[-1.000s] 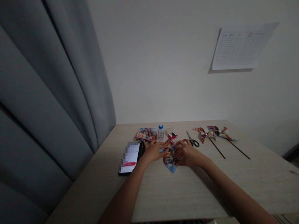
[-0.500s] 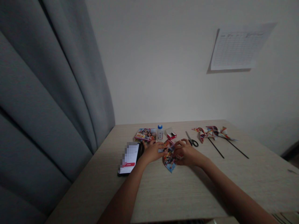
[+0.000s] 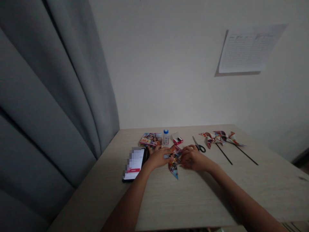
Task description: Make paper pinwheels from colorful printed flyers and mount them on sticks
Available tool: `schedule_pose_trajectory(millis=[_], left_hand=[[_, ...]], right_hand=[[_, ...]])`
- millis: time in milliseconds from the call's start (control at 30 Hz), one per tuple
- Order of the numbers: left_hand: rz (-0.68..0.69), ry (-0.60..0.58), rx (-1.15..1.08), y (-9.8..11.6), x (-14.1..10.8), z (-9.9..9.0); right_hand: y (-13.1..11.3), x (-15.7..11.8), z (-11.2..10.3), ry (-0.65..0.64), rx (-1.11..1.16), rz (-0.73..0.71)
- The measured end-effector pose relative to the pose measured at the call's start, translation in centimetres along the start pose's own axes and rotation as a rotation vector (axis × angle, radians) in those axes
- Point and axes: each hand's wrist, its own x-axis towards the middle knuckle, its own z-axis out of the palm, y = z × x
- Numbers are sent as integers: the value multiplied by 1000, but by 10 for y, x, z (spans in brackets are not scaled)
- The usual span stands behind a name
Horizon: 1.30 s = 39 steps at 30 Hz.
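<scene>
A colourful printed paper (image 3: 174,161), cut into pointed flaps, lies on the table between my hands. My left hand (image 3: 157,158) rests at its left side, fingers apart, with fingertips pressing on the paper. On the right side, my right hand (image 3: 192,158) has its fingers curled closed on a flap of the paper. A phone (image 3: 134,165) with a lit screen lies left of my left hand. Beyond the hands stand a small bottle with a blue cap (image 3: 166,138) and an open red and white box (image 3: 178,139). Scissors (image 3: 199,145) lie past my right hand.
A stack of printed leaflets (image 3: 151,139) is at the back left of the table (image 3: 173,206). Two paper pinwheels (image 3: 214,138) on black sticks lie at the back right. A curtain (image 3: 58,96) hangs on the left; a printed sheet (image 3: 246,51) is on the wall.
The right part of the paper has been drawn inward, and its lower pointed flap looks narrower. My right hand has shifted slightly. My left hand stays nearly in place.
</scene>
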Motion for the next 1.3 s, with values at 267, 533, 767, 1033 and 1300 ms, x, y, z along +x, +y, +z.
schedule_pose_trajectory(millis=[267,533,767,1033,1300], left_hand=[[10,4,-8,-1,1,1],[45,88,-41,-2,3,1],[63,11,-57,0,2,-3],[113,-6,-19,-1,2,-3],[124,-52,13,-3,2,-1]], right_hand=[[9,3,10,73,99,137],[18,11,29,220,233,295],[17,13,28,231,99,338],[11,13,26,210,63,302],[11,14,27,177,2,266]])
